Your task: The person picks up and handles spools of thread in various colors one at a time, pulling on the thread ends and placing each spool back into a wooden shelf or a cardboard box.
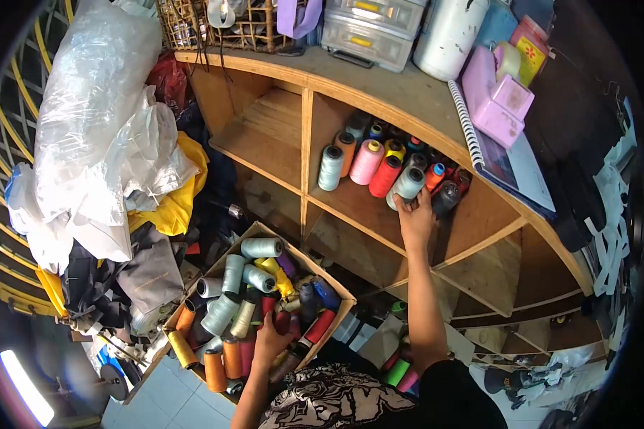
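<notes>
My right hand (416, 213) reaches into a shelf compartment, its fingers closed on the lower end of a pale blue-grey thread spool (409, 183). Around it stand a red spool (386, 176), a pink spool (367, 162), a small orange-red spool (435, 176) and a black spool (447, 198). Another pale spool (330, 169) stands at the compartment's left. My left hand (268, 344) is down in a cardboard box (344, 306) full of thread spools, its fingers closed around a dark red spool (283, 322). Its lower part is hidden by the hand and other spools.
The wooden shelf unit (306, 136) has several compartments. On its top are clear plastic drawers (369, 36), a white container (451, 39), a pink tape dispenser (495, 100) and a spiral notebook (511, 168). Plastic bags (96, 107) pile up at left. Green spools (397, 372) lie below.
</notes>
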`<state>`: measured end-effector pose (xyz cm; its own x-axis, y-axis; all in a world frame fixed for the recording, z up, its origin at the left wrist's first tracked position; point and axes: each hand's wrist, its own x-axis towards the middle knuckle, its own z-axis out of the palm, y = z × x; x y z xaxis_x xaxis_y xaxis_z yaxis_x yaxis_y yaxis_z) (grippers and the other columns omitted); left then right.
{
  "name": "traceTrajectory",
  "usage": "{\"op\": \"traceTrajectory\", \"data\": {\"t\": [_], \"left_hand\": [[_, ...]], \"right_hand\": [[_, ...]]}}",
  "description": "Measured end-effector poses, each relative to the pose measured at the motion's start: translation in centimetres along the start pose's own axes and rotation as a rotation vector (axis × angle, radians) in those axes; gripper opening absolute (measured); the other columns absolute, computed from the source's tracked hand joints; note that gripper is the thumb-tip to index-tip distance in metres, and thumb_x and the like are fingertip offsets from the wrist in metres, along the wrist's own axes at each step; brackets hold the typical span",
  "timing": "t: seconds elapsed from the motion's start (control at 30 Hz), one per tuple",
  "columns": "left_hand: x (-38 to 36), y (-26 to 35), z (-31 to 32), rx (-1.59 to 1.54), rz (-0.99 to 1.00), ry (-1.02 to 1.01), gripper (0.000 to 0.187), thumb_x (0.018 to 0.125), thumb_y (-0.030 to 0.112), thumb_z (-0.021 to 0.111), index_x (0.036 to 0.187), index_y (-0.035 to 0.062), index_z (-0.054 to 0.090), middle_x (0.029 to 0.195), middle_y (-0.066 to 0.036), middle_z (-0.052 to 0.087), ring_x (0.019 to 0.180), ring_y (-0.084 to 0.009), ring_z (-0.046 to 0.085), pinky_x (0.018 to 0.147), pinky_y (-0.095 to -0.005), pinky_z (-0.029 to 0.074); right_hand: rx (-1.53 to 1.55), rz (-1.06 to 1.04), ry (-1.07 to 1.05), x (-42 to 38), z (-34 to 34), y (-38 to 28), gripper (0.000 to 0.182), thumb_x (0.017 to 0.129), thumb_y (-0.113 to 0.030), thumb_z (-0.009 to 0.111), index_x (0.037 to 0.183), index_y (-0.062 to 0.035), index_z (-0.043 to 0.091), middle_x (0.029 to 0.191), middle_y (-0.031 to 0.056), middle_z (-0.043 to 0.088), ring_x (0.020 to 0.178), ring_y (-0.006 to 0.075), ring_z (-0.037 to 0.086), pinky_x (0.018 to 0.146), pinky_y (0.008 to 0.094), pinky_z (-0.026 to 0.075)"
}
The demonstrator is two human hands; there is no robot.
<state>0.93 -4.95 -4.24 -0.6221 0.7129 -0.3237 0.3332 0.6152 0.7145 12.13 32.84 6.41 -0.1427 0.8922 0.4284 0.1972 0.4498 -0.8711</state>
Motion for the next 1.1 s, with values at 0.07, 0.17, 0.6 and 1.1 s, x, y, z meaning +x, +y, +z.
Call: {"op": "traceTrajectory", "data": {"t": [0.07, 0.17, 0.6, 1.1], "left_hand": [[0.3, 0.2, -1.1, -0.078, 0.005, 0.001, 0.089, 0.070, 0.026, 0.073, 0.139, -0.0062, 0.027, 0.111, -0.032, 0.059, 0.102, -0.0374, 0.062, 0.087, -0.0419, 0.050], [0.3, 2.2, -3.6, -0.604, 0.188, -0.100, 0.086, 0.071, 0.004, 0.069, 0.143, -0.0023, 0.023, 0.122, -0.022, 0.055, 0.108, -0.0251, 0.058, 0.092, -0.0339, 0.046], [-0.6, 12.3, -5.8, -0.849, 0.338, -0.071, 0.072, 0.074, -0.002, 0.074, 0.137, -0.0012, 0.039, 0.119, -0.011, 0.056, 0.109, -0.0167, 0.055, 0.096, -0.0312, 0.044], [-1.5, 14.3, -5.9, -0.351, 0.430, 0.438, 0.067, 0.066, 0.001, 0.078, 0.127, 0.0026, 0.052, 0.112, -0.014, 0.056, 0.097, -0.0238, 0.058, 0.084, -0.0330, 0.049]], "right_hand": [[-0.049, 0.058, -0.072, -0.7, -0.5, -1.1, 0.066, 0.077, -0.009, 0.075, 0.134, -0.0009, 0.041, 0.125, 0.0176, 0.057, 0.112, 0.0253, 0.059, 0.089, 0.0371, 0.053], [-0.066, 0.034, -0.020, -2.9, -1.0, -3.2, 0.066, 0.079, -0.006, 0.073, 0.135, 0.0018, 0.039, 0.131, 0.0192, 0.051, 0.119, 0.0239, 0.054, 0.091, 0.0388, 0.053], [0.491, 0.439, -1.018, -15.2, -0.1, -10.9, 0.053, 0.084, -0.022, 0.071, 0.127, 0.0014, 0.050, 0.108, 0.0078, 0.061, 0.093, 0.0125, 0.060, 0.081, 0.0267, 0.050], [0.406, 0.280, -0.512, -19.1, 1.7, -11.2, 0.011, 0.088, -0.002, 0.064, 0.096, 0.0054, 0.064, 0.094, 0.0090, 0.067, 0.083, 0.0090, 0.061, 0.072, 0.0218, 0.052]]}}
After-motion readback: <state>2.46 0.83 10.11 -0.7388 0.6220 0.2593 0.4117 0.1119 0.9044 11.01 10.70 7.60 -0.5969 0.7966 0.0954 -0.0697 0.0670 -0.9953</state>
